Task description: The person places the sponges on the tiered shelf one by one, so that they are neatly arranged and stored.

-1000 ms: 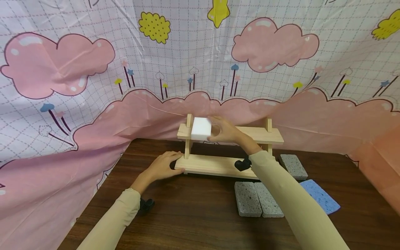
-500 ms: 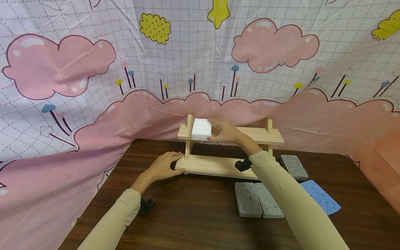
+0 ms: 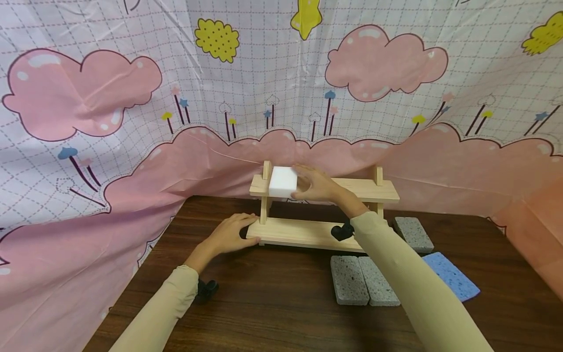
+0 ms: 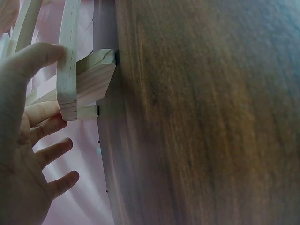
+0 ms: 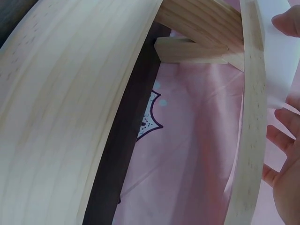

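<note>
The table point(image 3: 272, 298) bears a shelf point(image 3: 303, 232) and, seemingly, sponges point(image 3: 349, 281)

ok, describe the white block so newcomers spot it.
Find the two-tier wooden shelf on the dark table. The white block sits at the left end of its upper board. Unlike the gray blocks and blue slab on the table, it is white.

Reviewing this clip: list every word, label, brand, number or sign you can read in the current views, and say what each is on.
None: no readable text in any of the three views.
White block, wooden shelf, gray sponges, blue sponge: no lettering on the sides that show.
Backdrop cloth: printed drawings only, such as clouds; no words or numbers.
</note>
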Demonstrator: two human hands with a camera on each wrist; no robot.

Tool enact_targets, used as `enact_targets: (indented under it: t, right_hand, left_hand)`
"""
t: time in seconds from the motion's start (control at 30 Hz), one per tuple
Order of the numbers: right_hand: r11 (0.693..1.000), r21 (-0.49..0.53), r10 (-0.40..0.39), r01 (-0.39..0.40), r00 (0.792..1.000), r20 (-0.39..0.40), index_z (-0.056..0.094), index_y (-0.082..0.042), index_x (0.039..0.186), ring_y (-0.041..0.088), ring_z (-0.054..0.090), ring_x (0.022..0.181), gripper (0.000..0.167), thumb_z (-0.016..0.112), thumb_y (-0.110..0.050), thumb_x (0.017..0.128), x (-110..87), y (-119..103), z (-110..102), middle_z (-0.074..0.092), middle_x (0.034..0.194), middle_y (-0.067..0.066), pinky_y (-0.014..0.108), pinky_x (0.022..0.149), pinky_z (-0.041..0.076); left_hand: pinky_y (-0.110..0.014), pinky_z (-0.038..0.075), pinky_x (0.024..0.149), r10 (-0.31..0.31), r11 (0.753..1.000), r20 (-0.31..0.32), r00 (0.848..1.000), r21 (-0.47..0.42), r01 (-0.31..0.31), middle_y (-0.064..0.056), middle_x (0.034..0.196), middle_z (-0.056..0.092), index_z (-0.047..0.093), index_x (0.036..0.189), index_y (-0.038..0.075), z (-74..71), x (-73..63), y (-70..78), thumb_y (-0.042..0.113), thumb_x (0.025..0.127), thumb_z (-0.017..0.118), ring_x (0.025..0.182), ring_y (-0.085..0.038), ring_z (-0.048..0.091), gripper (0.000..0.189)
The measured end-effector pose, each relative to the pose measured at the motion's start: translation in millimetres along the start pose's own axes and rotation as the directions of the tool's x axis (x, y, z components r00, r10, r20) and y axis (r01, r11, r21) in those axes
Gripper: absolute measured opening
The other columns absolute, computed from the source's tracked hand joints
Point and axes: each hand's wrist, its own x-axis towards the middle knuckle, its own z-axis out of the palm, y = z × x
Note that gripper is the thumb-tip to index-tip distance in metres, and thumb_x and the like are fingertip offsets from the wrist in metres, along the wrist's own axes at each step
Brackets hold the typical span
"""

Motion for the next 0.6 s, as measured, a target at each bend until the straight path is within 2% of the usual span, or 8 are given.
enact_targets:
  t: [0.2,0.6]
  right_hand:
    - [1.0,-0.01,-0.006,0.006,1.0,0.004,0.036,-0.006,0.158,0.035,0.029,0.153,0.096,0.08,-0.041,0.08,-1.4,-0.4,-0.2,0.034,0.165,0.015,0.065,0.122,0.02]
    - [0.999,-0.03,0.043,-0.042,0.999,0.003,0.033,-0.015,0.161,0.037,0.027,0.154,0.1,0.08,-0.047,0.08,-4.3,-4.7,-4.9,0.031,0.168,0.008,0.065,0.122,0.021]
  left_hand:
    - [-0.069,0.036,0.112,0.005,1.0,-0.004,1.0,-0.007,-0.005,-0.012,0.155,0.049,0.048,0.154,0.016,-0.2,-0.5,0.6,0.057,0.094,0.065,0.144,-0.039,0.043,0.075]
    - [-0.07,0.037,0.111,0.008,1.0,-0.012,1.0,-0.008,-0.008,-0.012,0.154,0.05,0.048,0.154,0.015,-3.3,-2.7,4.2,0.057,0.094,0.066,0.142,-0.04,0.045,0.075]
